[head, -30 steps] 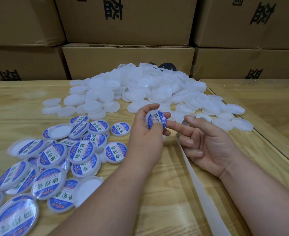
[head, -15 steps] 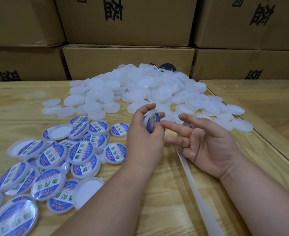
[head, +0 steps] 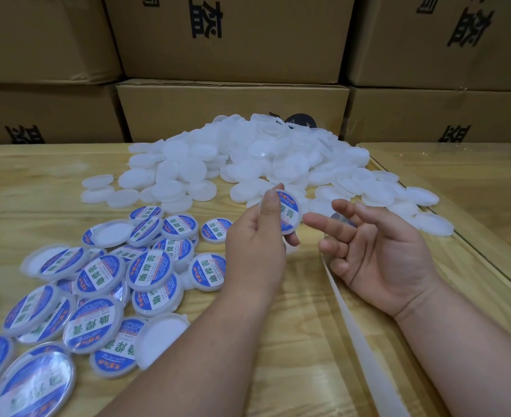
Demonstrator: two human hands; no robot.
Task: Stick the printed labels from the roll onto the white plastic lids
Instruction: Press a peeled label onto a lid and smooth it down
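Labelled lids (head: 103, 284) lie scattered and overlapping toward the desk's left and near edge, some face up showing blue-and-white print, a few turned over showing a white underside. Behind them, toward the far edge and up against the cardboard boxes (head: 233, 112), rises the heap of plain white lids (head: 248, 164), which thins out in single lids toward the right edge of the desk (head: 37, 182).

The left hand (head: 254, 245) is raised above the middle of the desk and pinches one lid (head: 289, 215) by its rim, thumb on the upper edge, other fingers below. The lid stands nearly on edge, its printed face turned toward the right hand, so its label appears already applied.

The right hand (head: 377, 251) hangs just beside it, palm up, fingers spread and loosely bent, holding nothing; its index fingertip is close to the lid's face but apart from it. Beneath this hand a pale backing strip (head: 356, 335) runs from under the fingers back to the near edge. Something glossy shows behind the right fingers; whether it is the next label cannot be told.

Judgement: the finished lid belongs with the labelled group, which lies down and to the left of the pinch, on the left hand's own side. The strip and plain lids are nearer the free right hand.
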